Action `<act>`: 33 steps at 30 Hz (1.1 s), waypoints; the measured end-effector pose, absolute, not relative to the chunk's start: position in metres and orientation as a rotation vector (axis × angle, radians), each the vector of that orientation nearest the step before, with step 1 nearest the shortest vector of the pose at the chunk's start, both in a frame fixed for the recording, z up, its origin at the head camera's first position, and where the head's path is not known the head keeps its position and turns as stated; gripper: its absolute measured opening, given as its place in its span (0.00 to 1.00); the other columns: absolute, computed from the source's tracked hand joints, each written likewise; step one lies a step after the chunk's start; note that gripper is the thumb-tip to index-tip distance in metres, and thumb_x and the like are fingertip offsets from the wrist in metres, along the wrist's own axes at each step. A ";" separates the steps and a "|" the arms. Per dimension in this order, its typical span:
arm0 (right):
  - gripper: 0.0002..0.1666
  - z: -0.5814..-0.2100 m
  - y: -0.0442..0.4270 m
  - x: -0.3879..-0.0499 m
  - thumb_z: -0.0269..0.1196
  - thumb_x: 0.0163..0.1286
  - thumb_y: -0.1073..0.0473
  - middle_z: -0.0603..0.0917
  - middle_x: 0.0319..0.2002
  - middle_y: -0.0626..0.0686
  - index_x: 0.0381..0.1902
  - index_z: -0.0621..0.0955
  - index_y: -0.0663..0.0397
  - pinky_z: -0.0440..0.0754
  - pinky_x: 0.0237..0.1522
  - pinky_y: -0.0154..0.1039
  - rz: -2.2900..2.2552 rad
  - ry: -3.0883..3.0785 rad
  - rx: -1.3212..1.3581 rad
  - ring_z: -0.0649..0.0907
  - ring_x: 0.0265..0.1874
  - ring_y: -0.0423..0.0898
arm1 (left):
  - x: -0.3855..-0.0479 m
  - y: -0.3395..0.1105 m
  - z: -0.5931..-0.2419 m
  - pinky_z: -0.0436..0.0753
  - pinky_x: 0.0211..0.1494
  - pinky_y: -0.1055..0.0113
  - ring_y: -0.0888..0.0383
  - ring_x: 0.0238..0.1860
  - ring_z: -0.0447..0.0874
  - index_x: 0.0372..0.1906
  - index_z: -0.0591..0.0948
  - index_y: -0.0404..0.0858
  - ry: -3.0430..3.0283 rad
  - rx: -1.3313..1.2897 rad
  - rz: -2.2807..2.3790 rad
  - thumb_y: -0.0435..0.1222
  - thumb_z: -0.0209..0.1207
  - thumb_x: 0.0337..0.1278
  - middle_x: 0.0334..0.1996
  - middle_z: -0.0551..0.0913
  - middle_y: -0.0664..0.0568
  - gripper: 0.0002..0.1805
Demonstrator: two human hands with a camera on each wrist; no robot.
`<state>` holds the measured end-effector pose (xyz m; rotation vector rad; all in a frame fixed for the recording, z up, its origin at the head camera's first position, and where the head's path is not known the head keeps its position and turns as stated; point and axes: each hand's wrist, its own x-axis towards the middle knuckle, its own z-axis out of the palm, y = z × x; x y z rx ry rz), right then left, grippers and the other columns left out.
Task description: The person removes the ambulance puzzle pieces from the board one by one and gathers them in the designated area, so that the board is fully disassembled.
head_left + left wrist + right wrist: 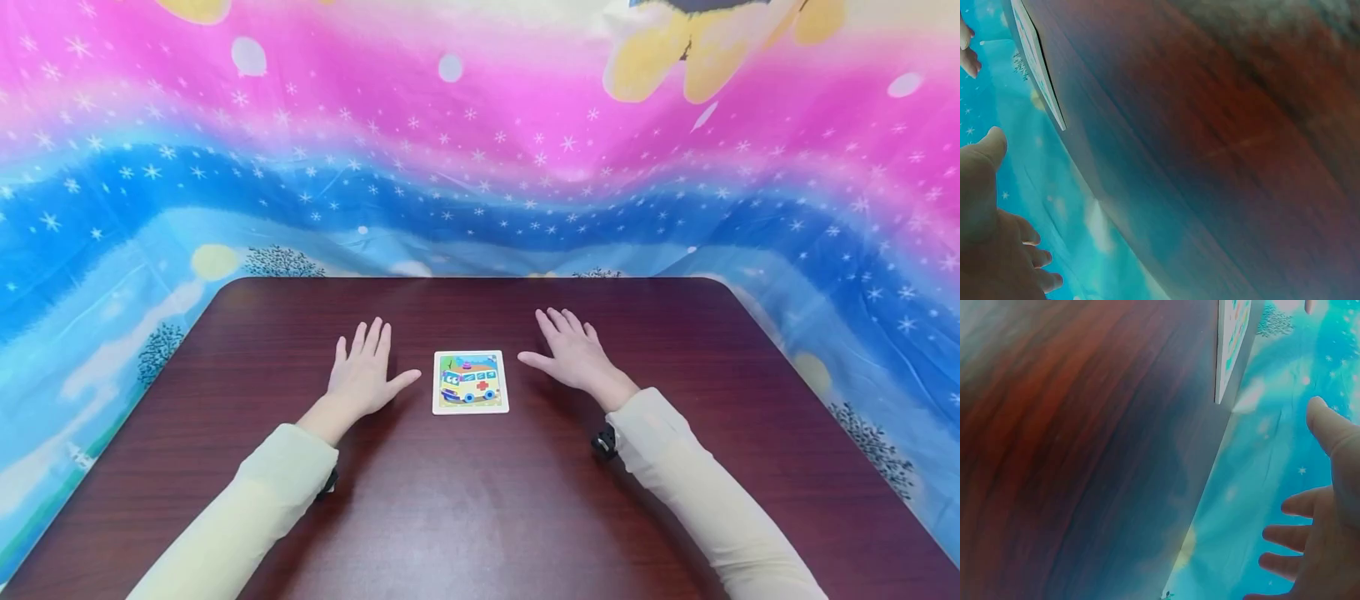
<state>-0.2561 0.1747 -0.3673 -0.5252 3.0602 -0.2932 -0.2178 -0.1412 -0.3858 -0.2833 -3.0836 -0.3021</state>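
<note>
A square picture puzzle (470, 382) with a white border lies flat on the table, showing a cartoon ambulance with a red cross. To its left, my left hand (362, 377) is held palm down with the fingers spread and the thumb pointing toward the puzzle. On the other side my right hand (572, 354) is spread the same way, its thumb near the puzzle's right edge. Neither hand touches the puzzle. Both wrist views catch the puzzle edge-on, as a thin board (1040, 65) in the left one and a pale-edged board (1232, 347) in the right one.
The dark reddish-brown wooden table (465, 517) has rounded far corners. Behind and beside it hangs a pink and blue cloth (420, 200) printed with snowflakes. A black strap (603, 442) shows at the right wrist, below the pale sleeve (697, 475).
</note>
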 end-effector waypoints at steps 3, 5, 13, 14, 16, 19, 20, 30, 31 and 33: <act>0.52 -0.368 0.170 -0.259 0.51 0.62 0.30 0.54 0.69 0.61 0.72 0.52 0.55 0.49 0.62 0.62 -0.314 3.042 -0.535 0.51 0.68 0.58 | -0.219 -0.139 -0.387 0.38 0.66 0.42 0.40 0.69 0.39 0.70 0.48 0.29 -3.086 -0.310 -0.323 0.59 0.51 0.57 0.70 0.45 0.37 0.50; 0.51 -0.368 0.166 -0.261 0.52 0.62 0.31 0.54 0.69 0.60 0.72 0.52 0.54 0.50 0.62 0.61 -0.339 3.028 -0.550 0.51 0.68 0.58 | -0.220 -0.137 -0.387 0.40 0.66 0.42 0.39 0.69 0.39 0.70 0.49 0.29 -3.092 -0.334 -0.342 0.59 0.51 0.57 0.70 0.45 0.36 0.49; 0.50 -0.369 0.149 -0.266 0.55 0.61 0.33 0.56 0.69 0.58 0.72 0.53 0.53 0.54 0.63 0.58 -0.429 2.982 -0.613 0.54 0.67 0.55 | -0.223 -0.130 -0.390 0.44 0.66 0.43 0.40 0.69 0.41 0.70 0.48 0.28 -3.118 -0.448 -0.387 0.57 0.51 0.58 0.70 0.45 0.37 0.48; 0.50 -0.369 0.147 -0.267 0.56 0.61 0.33 0.57 0.69 0.58 0.72 0.54 0.53 0.55 0.63 0.58 -0.429 2.976 -0.623 0.55 0.67 0.55 | -0.223 -0.129 -0.390 0.44 0.66 0.43 0.40 0.69 0.41 0.70 0.48 0.28 -3.120 -0.461 -0.390 0.56 0.52 0.58 0.70 0.46 0.37 0.48; 0.49 -0.369 0.142 -0.268 0.56 0.61 0.34 0.58 0.68 0.58 0.71 0.55 0.53 0.56 0.62 0.57 -0.438 2.960 -0.643 0.56 0.67 0.55 | -0.224 -0.126 -0.391 0.46 0.67 0.44 0.40 0.69 0.41 0.70 0.48 0.28 -3.126 -0.486 -0.392 0.56 0.52 0.59 0.70 0.46 0.37 0.48; 0.48 -0.370 0.134 -0.271 0.58 0.62 0.36 0.59 0.68 0.59 0.71 0.56 0.53 0.59 0.62 0.54 -0.435 2.933 -0.690 0.58 0.66 0.54 | -0.226 -0.122 -0.392 0.47 0.67 0.45 0.40 0.69 0.41 0.70 0.48 0.29 -3.144 -0.515 -0.404 0.55 0.52 0.59 0.70 0.45 0.37 0.47; 0.47 -0.369 0.131 -0.272 0.58 0.62 0.37 0.60 0.67 0.59 0.71 0.56 0.53 0.59 0.62 0.53 -0.438 2.922 -0.709 0.58 0.66 0.54 | -0.227 -0.121 -0.392 0.48 0.67 0.45 0.40 0.69 0.41 0.70 0.48 0.29 -3.152 -0.520 -0.414 0.55 0.52 0.59 0.70 0.45 0.37 0.47; 0.46 -0.371 0.104 -0.276 0.62 0.60 0.40 0.62 0.67 0.56 0.70 0.59 0.50 0.61 0.62 0.51 -0.508 2.791 -0.776 0.59 0.66 0.52 | -0.235 -0.111 -0.395 0.49 0.67 0.47 0.41 0.69 0.41 0.70 0.47 0.28 -3.218 -0.592 -0.431 0.53 0.51 0.61 0.70 0.45 0.37 0.46; 0.46 -0.372 0.102 -0.277 0.62 0.59 0.40 0.62 0.67 0.56 0.70 0.60 0.50 0.60 0.63 0.51 -0.512 2.777 -0.789 0.59 0.66 0.52 | -0.235 -0.110 -0.395 0.49 0.67 0.47 0.42 0.69 0.41 0.70 0.47 0.28 -3.223 -0.604 -0.421 0.54 0.51 0.61 0.70 0.45 0.37 0.45; 0.45 -0.374 0.098 -0.278 0.63 0.59 0.40 0.64 0.66 0.55 0.69 0.61 0.51 0.60 0.63 0.49 -0.521 2.753 -0.820 0.60 0.66 0.51 | -0.236 -0.109 -0.397 0.49 0.67 0.47 0.42 0.69 0.42 0.70 0.48 0.29 -3.235 -0.629 -0.396 0.54 0.50 0.62 0.70 0.45 0.38 0.45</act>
